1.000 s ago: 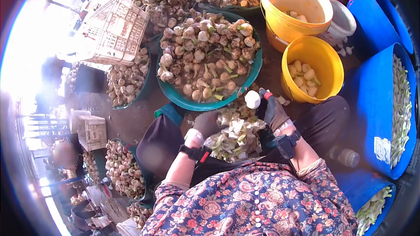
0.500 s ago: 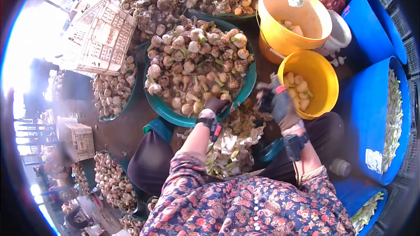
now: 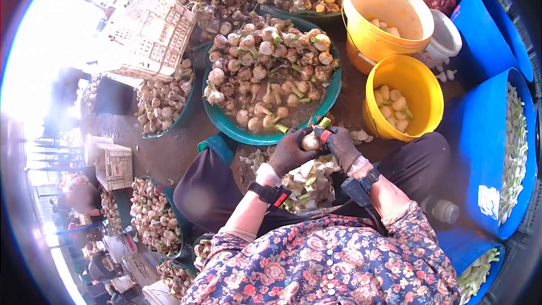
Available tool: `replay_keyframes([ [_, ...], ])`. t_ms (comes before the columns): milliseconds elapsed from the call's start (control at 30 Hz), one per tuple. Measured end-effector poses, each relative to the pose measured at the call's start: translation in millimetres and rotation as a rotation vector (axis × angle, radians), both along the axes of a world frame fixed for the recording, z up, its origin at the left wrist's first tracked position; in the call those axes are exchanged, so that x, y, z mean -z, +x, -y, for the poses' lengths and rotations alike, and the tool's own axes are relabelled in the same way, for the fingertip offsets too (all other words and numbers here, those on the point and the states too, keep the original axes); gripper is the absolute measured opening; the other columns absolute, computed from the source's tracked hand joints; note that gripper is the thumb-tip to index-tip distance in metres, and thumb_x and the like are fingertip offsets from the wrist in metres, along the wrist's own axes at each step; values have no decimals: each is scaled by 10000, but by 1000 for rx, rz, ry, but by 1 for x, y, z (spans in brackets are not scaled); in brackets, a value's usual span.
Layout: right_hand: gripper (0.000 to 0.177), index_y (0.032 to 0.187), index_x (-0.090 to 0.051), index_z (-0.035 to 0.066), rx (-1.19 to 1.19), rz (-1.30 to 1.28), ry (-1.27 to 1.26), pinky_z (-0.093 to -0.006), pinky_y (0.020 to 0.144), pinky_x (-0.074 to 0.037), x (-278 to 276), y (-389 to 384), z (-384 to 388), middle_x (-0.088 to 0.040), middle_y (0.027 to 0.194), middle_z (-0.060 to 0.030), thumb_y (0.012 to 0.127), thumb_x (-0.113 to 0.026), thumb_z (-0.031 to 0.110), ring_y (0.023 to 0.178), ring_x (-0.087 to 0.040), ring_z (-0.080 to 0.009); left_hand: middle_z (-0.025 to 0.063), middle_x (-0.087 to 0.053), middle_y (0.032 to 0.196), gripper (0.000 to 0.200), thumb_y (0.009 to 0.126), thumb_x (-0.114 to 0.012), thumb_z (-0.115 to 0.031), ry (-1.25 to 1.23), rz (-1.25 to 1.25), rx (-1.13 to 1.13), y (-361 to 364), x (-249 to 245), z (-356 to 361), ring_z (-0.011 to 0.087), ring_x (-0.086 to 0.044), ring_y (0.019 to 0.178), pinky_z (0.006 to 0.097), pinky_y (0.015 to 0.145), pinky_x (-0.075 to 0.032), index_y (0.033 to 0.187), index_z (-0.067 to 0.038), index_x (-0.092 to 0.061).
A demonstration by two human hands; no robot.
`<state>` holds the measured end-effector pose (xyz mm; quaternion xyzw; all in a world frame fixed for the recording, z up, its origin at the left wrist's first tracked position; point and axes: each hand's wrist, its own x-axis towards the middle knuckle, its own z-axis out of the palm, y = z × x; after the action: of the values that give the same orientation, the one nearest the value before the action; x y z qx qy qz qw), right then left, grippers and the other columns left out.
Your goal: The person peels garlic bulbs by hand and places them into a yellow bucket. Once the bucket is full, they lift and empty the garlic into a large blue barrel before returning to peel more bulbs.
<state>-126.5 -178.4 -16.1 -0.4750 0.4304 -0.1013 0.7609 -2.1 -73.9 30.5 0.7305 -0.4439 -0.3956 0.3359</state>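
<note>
Between my two gloved hands is a pale bulb (image 3: 310, 142) with a green stem, just past the front rim of the round teal tub (image 3: 226, 126). My left hand (image 3: 291, 151) is wrapped round its left side. My right hand (image 3: 339, 146) is closed at its right side, with something red at the fingers; any tool there is too hidden to name. Muddy bulbs (image 3: 259, 72) fill much of the tub. Below my hands lies a heap of pale peelings and leaves (image 3: 310, 185). To the right, a yellow bucket (image 3: 426, 96) holds several peeled white bulbs (image 3: 393, 107).
Another yellow bucket (image 3: 415, 17), a white bucket (image 3: 446, 35) and large blue containers (image 3: 468, 135) stand right. White crates (image 3: 152, 34) and more bulb heaps (image 3: 152, 217) are left. A clear bottle (image 3: 445, 211) lies by my right knee. Blurred people are at lower left.
My left hand has come back from the tub's edge with a bulb. My right hand has moved left and down from beside the yellow bucket to meet it. The view has shifted slightly.
</note>
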Motion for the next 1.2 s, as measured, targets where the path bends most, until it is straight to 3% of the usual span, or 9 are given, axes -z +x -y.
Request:
replay_keyframes([
  [267, 518, 1146, -516, 80, -110, 333, 293, -314, 616, -505, -25, -7, -2, -585, 816, -49, 891, -452, 527, 710, -585, -167, 121, -532, 1185, 795, 690, -793, -189, -158, -825, -294, -9, -3, -10, 173, -538, 1044, 297, 904, -438, 1302, 59, -351],
  [467, 418, 981, -568, 94, -94, 244, 460, -254, 497, -433, 13, -4, 0, -554, 717, -2, 901, -472, 493, 552, -532, -127, 195, -517, 1196, 805, 634, -819, -265, -307, 724, -184, -5, -10, -11, 257, -477, 1151, 360, 948, -391, 1271, 23, -419],
  [567, 383, 910, -582, 87, -284, 273, 440, -232, 459, -385, 59, 0, 3, -502, 661, 37, 885, -523, 464, 499, -458, -84, 167, -607, 1055, 510, 732, -748, -226, -182, 637, 261, 11, 13, -20, 211, -567, 1009, 342, 848, -447, 1132, 29, -560],
  [800, 439, 1178, -508, 32, -427, 408, 11, -204, 655, -424, -33, -12, 12, -529, 926, -4, 842, -643, 279, 762, -497, -59, 84, -652, 939, 170, 875, -585, -80, -39, -1014, -628, 7, 40, -27, 159, -615, 778, 287, 693, -492, 1033, -17, -600],
  [867, 466, 1228, -480, 29, -377, 512, 156, -196, 695, -429, -38, -15, 11, -519, 1012, -21, 840, -649, 226, 814, -495, -57, 90, -651, 944, 231, 841, -627, -81, -372, 287, -86, 2, 10, -35, 183, -623, 809, 300, 718, -496, 1059, -15, -587],
  [900, 498, 1251, -482, 61, -317, 551, 230, -273, 758, -462, -35, -8, 6, -532, 1094, -69, 785, -655, 99, 884, -539, -144, 96, -648, 961, 270, 824, -645, -80, -375, 268, -109, 2, 11, -37, 192, -621, 832, 307, 732, -493, 1079, -19, -580],
  [1000, 565, 1254, -498, 103, -457, 218, -1337, -367, 839, -458, -36, -7, 4, -513, 1186, -129, 709, -630, 35, 987, -538, -272, 110, -641, 987, 353, 790, -682, -75, -345, 276, -112, 6, 26, -42, 211, -618, 876, 320, 759, -487, 1120, -26, -567],
  [1067, 488, 1130, -560, 104, -439, 182, -1340, -423, 858, -433, -38, -9, -6, -542, 1138, -143, 652, -618, 23, 1013, -512, -346, 114, -639, 971, 356, 790, -681, -69, -270, 372, -29, 13, 38, -45, 213, -617, 875, 313, 755, -489, 1125, -27, -565],
  [1200, 226, 982, -588, 67, -112, 300, -491, -357, 731, -451, 7, 2, -7, -584, 955, -89, 757, -590, 89, 834, -548, -257, 8, -621, 868, 244, 838, -659, -176, -135, -781, -588, 12, 34, -39, 83, -557, 713, 225, 594, -440, 1031, -35, -613],
])
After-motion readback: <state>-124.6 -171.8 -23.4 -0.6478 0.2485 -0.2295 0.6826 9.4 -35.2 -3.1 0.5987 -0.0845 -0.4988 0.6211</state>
